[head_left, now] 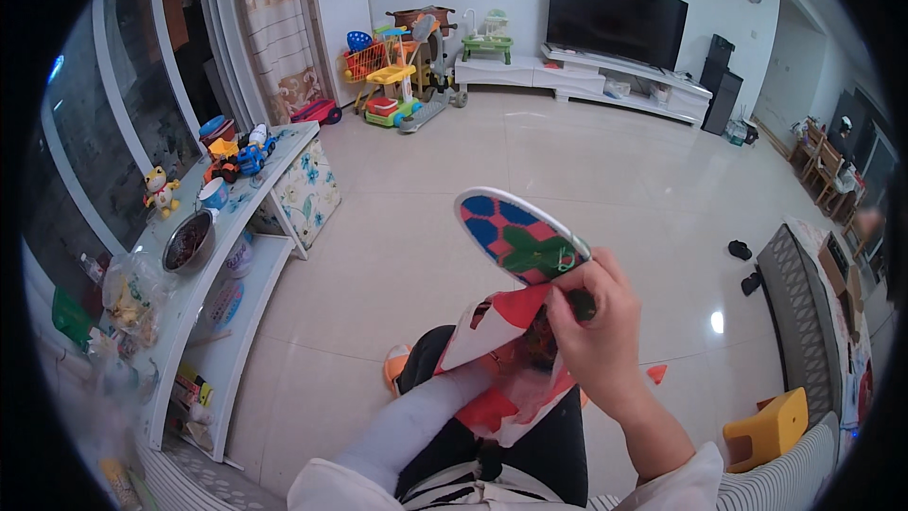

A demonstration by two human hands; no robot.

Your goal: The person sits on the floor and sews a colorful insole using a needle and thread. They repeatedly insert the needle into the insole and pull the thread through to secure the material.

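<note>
My right hand (605, 326) grips the near end of an embroidered insole (515, 235), patterned in blue, pink and green with a white edge. The insole is tilted up above a red and white plastic bag (487, 331) on my lap. A dark round piece shows beside the right thumb, its kind unclear. My left forearm (411, 421), in a pale sleeve, reaches into the bag's mouth. The bag hides most of that hand, so its fingers do not show clearly. Dark, blurred contents lie in the bag beneath my right hand.
On the left, a white shelf unit (251, 191) carries a metal bowl (189, 241), toys and plastic bags. A yellow stool (768, 431) stands at lower right, near a grey sofa (799, 322). Ride-on toys (402, 85) and a TV cabinet (567, 76) line the far wall.
</note>
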